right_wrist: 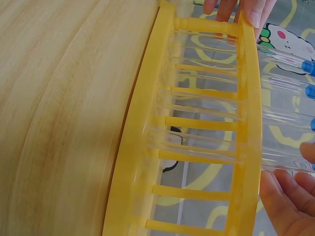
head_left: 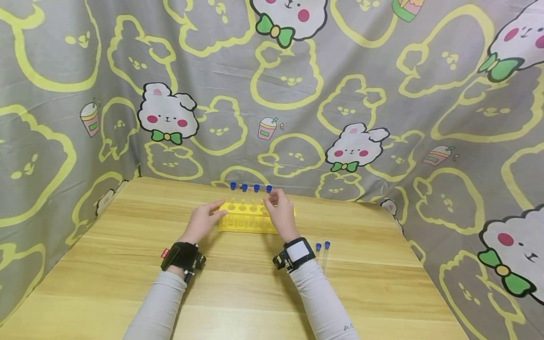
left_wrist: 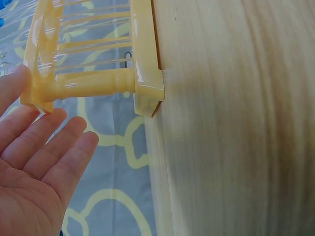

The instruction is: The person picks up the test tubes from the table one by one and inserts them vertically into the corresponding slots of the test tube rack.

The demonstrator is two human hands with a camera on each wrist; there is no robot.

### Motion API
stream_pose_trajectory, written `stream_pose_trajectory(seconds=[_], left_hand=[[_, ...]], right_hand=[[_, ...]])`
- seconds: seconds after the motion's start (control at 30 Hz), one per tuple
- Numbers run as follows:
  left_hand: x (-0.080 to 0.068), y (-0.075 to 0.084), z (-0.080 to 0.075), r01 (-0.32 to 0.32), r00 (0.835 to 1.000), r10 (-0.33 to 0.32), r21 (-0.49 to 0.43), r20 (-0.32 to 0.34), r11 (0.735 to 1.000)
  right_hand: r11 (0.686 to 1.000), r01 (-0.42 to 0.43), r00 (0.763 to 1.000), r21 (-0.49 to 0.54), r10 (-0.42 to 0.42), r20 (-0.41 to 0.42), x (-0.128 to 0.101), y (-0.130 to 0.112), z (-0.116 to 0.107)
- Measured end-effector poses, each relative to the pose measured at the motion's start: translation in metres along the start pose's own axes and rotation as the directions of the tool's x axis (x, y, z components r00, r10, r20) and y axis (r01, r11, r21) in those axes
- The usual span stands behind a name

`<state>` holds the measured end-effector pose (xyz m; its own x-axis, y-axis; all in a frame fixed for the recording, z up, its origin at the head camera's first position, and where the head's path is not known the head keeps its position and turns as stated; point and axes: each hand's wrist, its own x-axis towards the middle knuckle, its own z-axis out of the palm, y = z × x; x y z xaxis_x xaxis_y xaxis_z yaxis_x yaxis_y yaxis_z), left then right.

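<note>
A yellow test tube rack (head_left: 248,230) stands on the table, holding several clear test tubes (right_wrist: 285,84) upright with blue caps (head_left: 244,187). At the rack's left end, my left hand (head_left: 204,219) grips the top plate, its thumb on one face and the index fingertip at the edge. The other left fingers (left_wrist: 69,162) stretch out loosely below. My right hand (head_left: 280,212) pinches the rightmost racked test tube (right_wrist: 278,162) between thumb and fingers, just above the top plate. Its lower part shows inside the rack. The thumb partly covers its upper end.
Two more blue-capped test tubes (head_left: 326,255) lie on the wooden table (head_left: 238,288), right of the rack and partly behind the right forearm. A grey patterned curtain (head_left: 229,75) hangs around the table's back and sides, close behind the rack.
</note>
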<state>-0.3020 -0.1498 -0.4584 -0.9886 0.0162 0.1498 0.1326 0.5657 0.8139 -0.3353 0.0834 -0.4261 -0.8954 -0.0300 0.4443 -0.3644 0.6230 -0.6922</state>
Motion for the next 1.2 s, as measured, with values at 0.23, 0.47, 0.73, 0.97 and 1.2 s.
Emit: stream_pose_trajectory(seconds=[0.23,0.47,0.73,0.97,1.2], left_hand=[[0.001,-0.001,0.0,0.001,1.0,-0.001,-0.003,0.002,1.0],[0.002,0.0,0.0,0.003,1.0,-0.003,-0.009,0.007,1.0],[0.002,-0.001,0.0,0.004,1.0,-0.004,-0.013,0.01,1.0],[0.002,-0.001,0.002,0.002,1.0,-0.002,-0.012,0.012,1.0],[0.002,-0.002,0.001,0.001,1.0,-0.001,-0.014,0.007,1.0]], right_hand=[[1.0,0.023,1.0,0.002,-0.023,-0.009,-0.003,0.003,-0.007],[1.0,0.024,1.0,0.001,-0.024,-0.016,-0.008,0.013,-0.024],[0.998,0.037,0.998,-0.041,-0.04,-0.055,-0.019,0.026,-0.049],[0.999,-0.021,0.999,-0.05,0.019,-0.051,-0.029,0.042,-0.078],[0.986,-0.112,0.994,-0.122,0.112,-0.011,-0.036,0.058,-0.109]])
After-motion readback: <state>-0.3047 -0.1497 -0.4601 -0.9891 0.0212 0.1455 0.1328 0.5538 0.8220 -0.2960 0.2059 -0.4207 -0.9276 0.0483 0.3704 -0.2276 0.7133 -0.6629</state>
